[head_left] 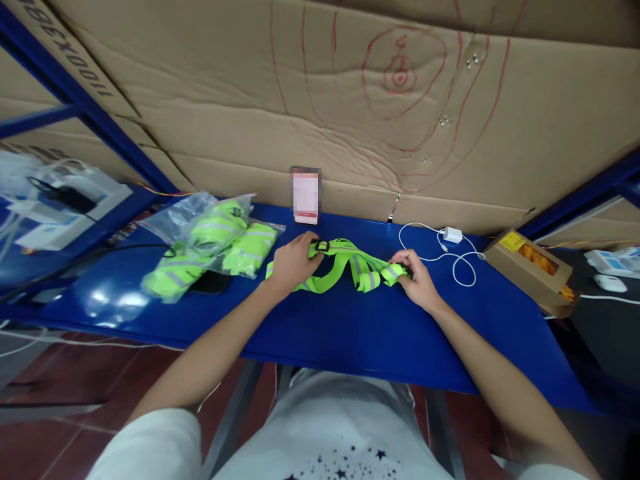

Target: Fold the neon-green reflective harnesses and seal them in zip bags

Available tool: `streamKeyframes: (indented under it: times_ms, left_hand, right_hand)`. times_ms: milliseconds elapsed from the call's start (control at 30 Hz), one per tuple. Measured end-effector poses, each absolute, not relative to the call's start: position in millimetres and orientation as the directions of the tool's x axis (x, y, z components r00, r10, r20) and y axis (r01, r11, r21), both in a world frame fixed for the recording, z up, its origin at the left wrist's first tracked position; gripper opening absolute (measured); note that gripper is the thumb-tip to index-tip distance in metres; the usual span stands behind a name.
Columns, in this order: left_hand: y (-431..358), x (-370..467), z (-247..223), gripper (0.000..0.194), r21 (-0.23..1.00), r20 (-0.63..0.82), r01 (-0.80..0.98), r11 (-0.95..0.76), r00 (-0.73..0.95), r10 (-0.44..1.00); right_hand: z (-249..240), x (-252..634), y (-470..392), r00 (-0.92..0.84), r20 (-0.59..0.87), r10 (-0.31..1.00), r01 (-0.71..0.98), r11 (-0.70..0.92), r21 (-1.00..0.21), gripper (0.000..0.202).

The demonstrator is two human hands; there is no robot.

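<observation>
A neon-green reflective strap (pixel 345 250) with grey stripes and black buckles stretches between my two hands over the blue table. My left hand (pixel 296 263) is closed around its left part, beside a black slide buckle (pixel 323 246). At the other end, my right hand (pixel 417 280) pinches the strap near a dark buckle that the fingers partly hide. Loops and a rolled end (pixel 367 281) of the strap hang down between the hands. To the left of my left hand lie clear plastic bags (pixel 220 230) with more folded green straps inside.
A phone (pixel 306 197) leans on the cardboard wall (pixel 225 100) behind the table (pixel 325 333). A white charger (pixel 453 235) with its cable lies at right, near an open cardboard box (pixel 530 270) with orange contents. A dark flat object (pixel 210 283) lies by the bags.
</observation>
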State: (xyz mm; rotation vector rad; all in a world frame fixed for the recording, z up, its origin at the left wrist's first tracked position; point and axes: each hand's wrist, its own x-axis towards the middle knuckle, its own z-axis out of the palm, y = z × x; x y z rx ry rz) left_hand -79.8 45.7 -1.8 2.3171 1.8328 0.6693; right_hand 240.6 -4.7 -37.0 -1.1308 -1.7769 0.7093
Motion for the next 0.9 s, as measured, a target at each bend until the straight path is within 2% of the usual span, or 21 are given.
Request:
streamKeyframes:
  times_ms: [67,133,167,233,300,367,467,567,633,800,900]
  left_hand:
    - [48,-81,-2,0.033,0.332,0.264,0.9,-0.282,0.199,0.944]
    - [46,-81,-2,0.038,0.288,0.326,0.891,-0.353,0.255,0.91]
    - [44,-80,-2,0.041,0.253,0.378,0.879,-0.404,0.294,0.878]
    - [34,-74,-1,0.05,0.173,0.469,0.832,-0.528,0.401,0.787]
    - [20,-65,1,0.06,0.104,0.483,0.727,-0.679,0.56,0.673]
    - [8,-57,2,0.068,0.075,0.405,0.576,-0.814,0.728,0.553]
    - [1,-52,-1,0.074,0.145,0.251,0.418,-0.897,0.861,0.442]
    - [7,-56,-9,0.076,0.229,0.165,0.433,-0.872,0.865,0.473]
    - [12,-60,-13,0.08,0.24,0.122,0.49,-0.838,0.841,0.527]
    - [13,-62,-11,0.068,0.183,0.132,0.541,-0.821,0.814,0.566]
    - [12,-59,-11,0.062,0.133,0.165,0.555,-0.821,0.804,0.571]
  right_hand:
    - [-30,241,-9,-0.302,0.452,0.839,0.576,0.538,-0.615,0.062]
    - [-26,240,-13,-0.391,0.494,0.777,0.684,0.604,-0.408,0.069]
    - [-25,239,-14,-0.417,0.508,0.753,0.711,0.619,-0.334,0.071]
    - [-25,235,-17,-0.457,0.519,0.722,0.721,0.642,-0.259,0.07]
    - [-28,229,-19,-0.528,0.478,0.702,0.671,0.69,-0.271,0.068]
    - [-32,223,-21,-0.594,0.425,0.683,0.594,0.729,-0.341,0.067]
    - [-35,216,-24,-0.624,0.366,0.691,0.538,0.719,-0.44,0.067]
    - [-35,216,-24,-0.623,0.322,0.713,0.519,0.684,-0.513,0.07]
    - [-34,219,-21,-0.615,0.327,0.718,0.507,0.677,-0.533,0.069]
    - [-30,226,-18,-0.558,0.442,0.702,0.544,0.712,-0.445,0.055]
    - [-25,218,-25,-0.546,0.461,0.7,0.557,0.714,-0.425,0.05]
